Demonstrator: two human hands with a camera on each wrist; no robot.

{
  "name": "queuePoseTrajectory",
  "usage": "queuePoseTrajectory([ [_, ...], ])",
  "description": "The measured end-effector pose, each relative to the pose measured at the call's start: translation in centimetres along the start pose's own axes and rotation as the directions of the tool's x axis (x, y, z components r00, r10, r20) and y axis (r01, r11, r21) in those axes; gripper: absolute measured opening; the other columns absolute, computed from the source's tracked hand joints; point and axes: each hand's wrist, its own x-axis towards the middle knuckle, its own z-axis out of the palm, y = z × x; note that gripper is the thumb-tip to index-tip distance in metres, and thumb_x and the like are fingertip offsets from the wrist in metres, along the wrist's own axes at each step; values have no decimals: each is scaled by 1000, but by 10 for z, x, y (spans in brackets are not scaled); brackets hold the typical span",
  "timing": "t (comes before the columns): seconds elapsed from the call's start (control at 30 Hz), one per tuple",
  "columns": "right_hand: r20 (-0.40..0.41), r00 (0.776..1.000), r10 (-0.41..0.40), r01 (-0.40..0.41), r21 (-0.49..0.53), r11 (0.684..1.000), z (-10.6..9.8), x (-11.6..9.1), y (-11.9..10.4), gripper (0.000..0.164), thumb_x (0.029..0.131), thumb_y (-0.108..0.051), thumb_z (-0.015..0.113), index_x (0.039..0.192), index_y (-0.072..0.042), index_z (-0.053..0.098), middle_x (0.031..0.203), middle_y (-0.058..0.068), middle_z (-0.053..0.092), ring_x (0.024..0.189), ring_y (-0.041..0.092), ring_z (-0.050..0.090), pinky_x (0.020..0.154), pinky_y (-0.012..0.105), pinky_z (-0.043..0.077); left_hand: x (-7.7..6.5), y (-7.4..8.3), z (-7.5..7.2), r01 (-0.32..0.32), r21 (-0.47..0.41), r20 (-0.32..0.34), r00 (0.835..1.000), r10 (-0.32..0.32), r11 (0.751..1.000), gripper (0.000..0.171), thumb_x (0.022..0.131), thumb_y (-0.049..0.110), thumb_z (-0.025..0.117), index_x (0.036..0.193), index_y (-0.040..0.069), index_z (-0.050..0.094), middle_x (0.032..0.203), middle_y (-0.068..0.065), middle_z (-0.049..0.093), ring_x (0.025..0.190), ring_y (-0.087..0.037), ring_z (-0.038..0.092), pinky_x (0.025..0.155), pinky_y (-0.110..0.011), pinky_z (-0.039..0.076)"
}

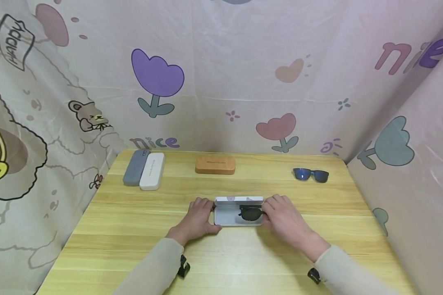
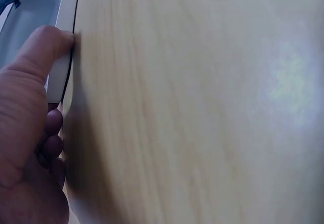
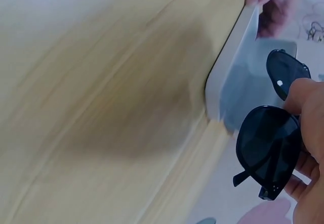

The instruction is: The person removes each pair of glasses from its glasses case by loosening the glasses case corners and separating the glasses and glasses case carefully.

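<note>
While in right hand, sunglasses; beneath, open case.

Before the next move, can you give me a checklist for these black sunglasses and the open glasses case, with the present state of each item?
1. Glasses case open: ok, its lid is raised.
2. Left-hand grip on the case's left end: ok.
3. Black sunglasses in the right-hand grip: ok.
4. Black sunglasses seated in the case: not ok, they are held at its right end.
5. Both temples fully folded: cannot tell, partly hidden.
6. Blue-lensed sunglasses out of the way: ok, lying apart, farther back on the right.
</note>
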Motion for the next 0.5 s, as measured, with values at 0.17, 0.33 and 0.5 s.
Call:
queuePoseTrajectory([
  [0.17,-12,1000,15,-15,11,1000,-4,-11,21,11,88,-17,73,97,-13,68,98,0,66,92,20,57,81,37,47,0,1,-1,-4,-11,0,1000,4,1000,80,81,51,86,137,2,57,129,-7,61,123,-29,46,111,-50,35],
  [0.33,4,999,53,-53,-3,999,-7,-24,49,15,88,-15,76,101,-10,70,101,3,68,94,23,59,83,40,48,-1,2,-2,-6,-18,-2,1000,6,1000,80,81,52,86,137,2,58,128,-7,61,124,-29,46,111,-50,35],
  [0.5,31,994,105,-105,-18,994,-5,-40,77,17,87,-12,78,103,-8,71,104,6,71,99,26,63,87,45,50,0,1,-1,-13,-14,-11,1000,13,1000,77,81,51,86,134,3,59,127,-6,61,124,-29,47,109,-49,36],
])
